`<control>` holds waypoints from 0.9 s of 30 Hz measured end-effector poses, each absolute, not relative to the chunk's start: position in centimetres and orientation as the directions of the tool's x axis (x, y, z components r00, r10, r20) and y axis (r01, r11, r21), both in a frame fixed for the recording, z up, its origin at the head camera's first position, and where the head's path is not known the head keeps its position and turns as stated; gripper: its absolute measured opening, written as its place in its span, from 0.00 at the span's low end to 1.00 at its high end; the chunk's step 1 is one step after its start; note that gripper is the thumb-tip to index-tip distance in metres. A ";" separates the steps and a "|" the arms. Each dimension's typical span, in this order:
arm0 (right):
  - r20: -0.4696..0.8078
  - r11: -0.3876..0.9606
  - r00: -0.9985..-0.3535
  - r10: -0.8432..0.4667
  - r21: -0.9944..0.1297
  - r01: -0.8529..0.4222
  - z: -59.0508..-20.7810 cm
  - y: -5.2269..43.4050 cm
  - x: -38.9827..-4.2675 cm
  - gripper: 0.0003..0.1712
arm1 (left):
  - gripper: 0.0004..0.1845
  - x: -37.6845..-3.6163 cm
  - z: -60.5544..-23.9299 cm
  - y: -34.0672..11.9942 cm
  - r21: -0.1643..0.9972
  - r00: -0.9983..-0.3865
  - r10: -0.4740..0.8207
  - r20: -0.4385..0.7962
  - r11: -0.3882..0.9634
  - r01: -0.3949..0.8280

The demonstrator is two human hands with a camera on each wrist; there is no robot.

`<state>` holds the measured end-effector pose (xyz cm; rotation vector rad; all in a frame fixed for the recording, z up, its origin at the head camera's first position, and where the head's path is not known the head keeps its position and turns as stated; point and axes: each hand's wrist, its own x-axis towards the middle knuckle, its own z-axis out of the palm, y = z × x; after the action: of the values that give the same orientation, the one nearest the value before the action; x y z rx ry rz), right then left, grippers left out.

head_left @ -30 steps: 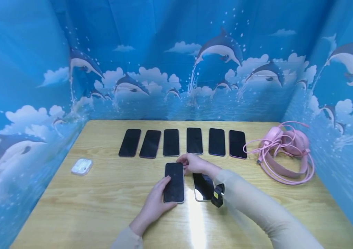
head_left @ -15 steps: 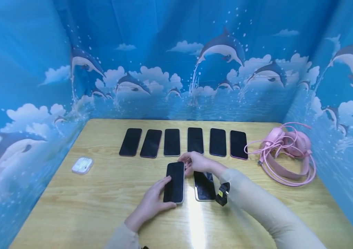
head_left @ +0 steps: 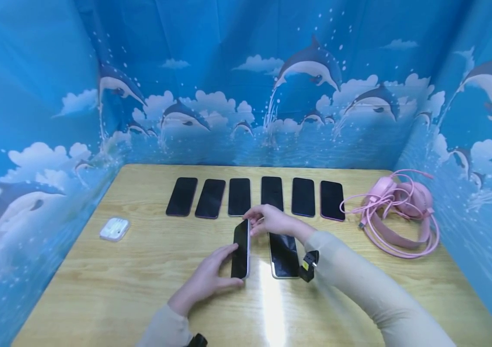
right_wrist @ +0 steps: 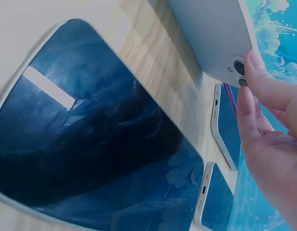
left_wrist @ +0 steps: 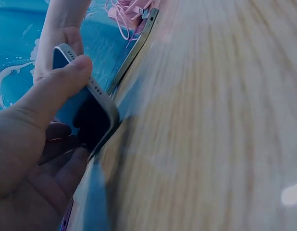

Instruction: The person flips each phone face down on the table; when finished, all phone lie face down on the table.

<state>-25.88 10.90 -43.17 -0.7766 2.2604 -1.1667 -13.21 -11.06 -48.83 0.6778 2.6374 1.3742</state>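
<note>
A dark-screened phone (head_left: 241,248) stands tilted up on its long left edge near the middle of the wooden table (head_left: 141,274). My left hand (head_left: 227,264) pinches its near end, with the thumb (left_wrist: 67,79) on the rim and the fingers under the screen. My right hand (head_left: 254,220) holds its far end, and the fingertips (right_wrist: 256,77) touch the pale back (right_wrist: 211,33) beside the camera lenses. A second phone (head_left: 284,255) lies flat, screen up, just to the right, beneath my right wrist.
Several dark phones (head_left: 239,196) lie in a row across the back of the table. A white earbud case (head_left: 114,229) sits at the left. A pink headset with a coiled cable (head_left: 397,212) lies at the right. Blue dolphin-print walls close in three sides.
The phone between my hands lay flat a second ago. Its right edge has since risen, and it now stands tipped on its left edge. Both hands stayed at its ends.
</note>
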 end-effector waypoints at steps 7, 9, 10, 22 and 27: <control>-0.102 0.430 -0.679 -0.727 -0.839 -0.334 -43.0 10.1 -26.0 0.28 | 0.48 -13.4 -48.5 -11.3 0.791 -0.890 0.444 0.103 0.506 0.343; -0.099 0.430 -0.679 -0.728 -0.837 -0.339 -43.0 9.9 -26.0 0.28 | 0.50 -13.4 -48.3 -11.3 0.786 -0.892 0.440 0.103 0.514 0.344; -0.104 0.436 -0.681 -0.725 -0.835 -0.337 -43.0 9.7 -26.0 0.28 | 0.51 -13.4 -48.2 -11.4 0.779 -0.894 0.435 0.106 0.523 0.346; -0.104 0.435 -0.687 -0.720 -0.839 -0.328 -43.3 8.4 -25.8 0.28 | 0.57 -12.5 -45.3 -11.6 0.441 -0.790 0.541 0.290 0.657 0.612; -0.095 0.424 -0.688 -0.719 -0.845 -0.327 -43.4 8.3 -25.6 0.27 | 0.54 -12.3 -45.4 -11.8 0.376 -0.766 0.566 0.305 0.668 0.643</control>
<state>-25.61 8.25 -43.40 -0.8871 2.2364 -1.1820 -12.28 -11.81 -45.41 1.1012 3.0156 0.7831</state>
